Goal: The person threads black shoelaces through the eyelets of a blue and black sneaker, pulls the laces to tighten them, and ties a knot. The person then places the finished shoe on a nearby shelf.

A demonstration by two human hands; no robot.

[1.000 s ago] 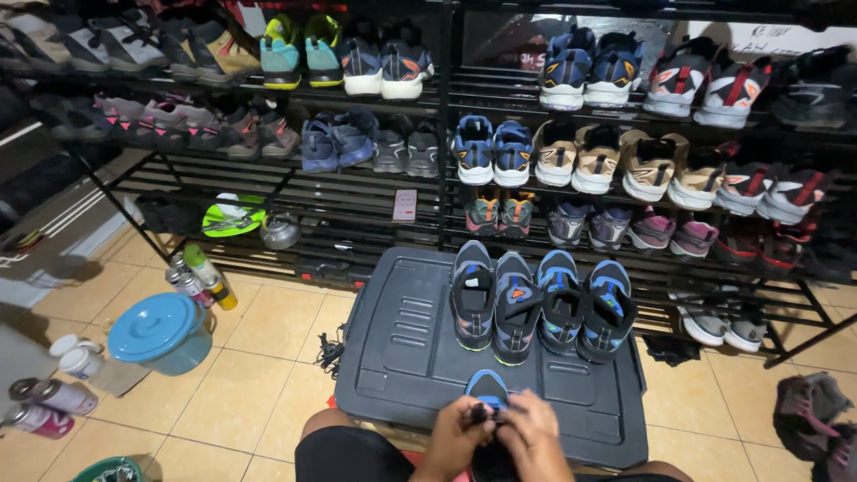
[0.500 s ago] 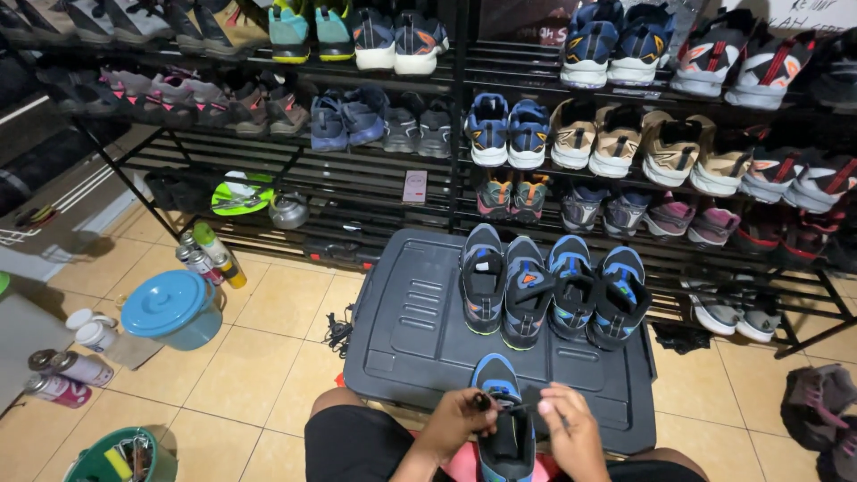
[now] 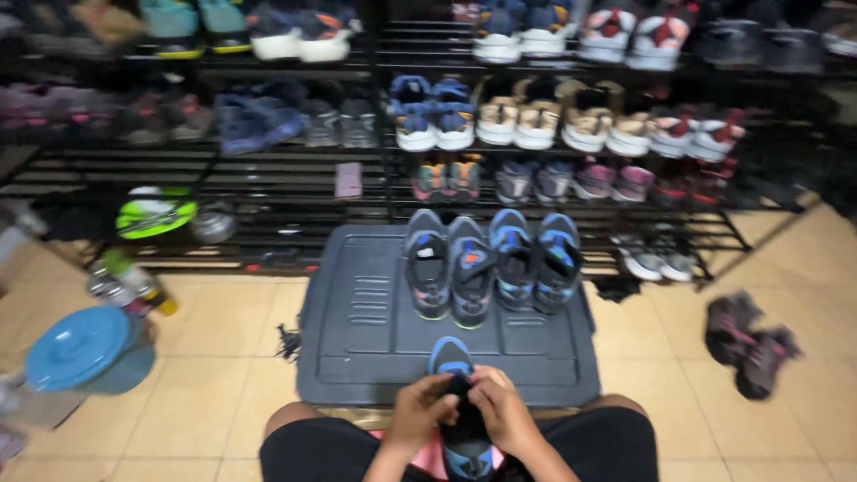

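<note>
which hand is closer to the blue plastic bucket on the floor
Left. The left hand grips the blue and black shoe on the side toward the blue bucket, far off to its left. The right hand holds the shoe's other side, farther away.

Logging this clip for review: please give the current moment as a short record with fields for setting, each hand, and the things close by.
setting: tiled floor in front of black shoe racks full of shoes
left hand: left hand grips the blue and black shoe at its middle
right hand: right hand grips the same shoe from the other side
surface ahead: dark grey bin lid, with four shoes lined up side by side at its far end
to the left: blue round lid, bottles
to the right: dark shoe pair on the floor
</note>
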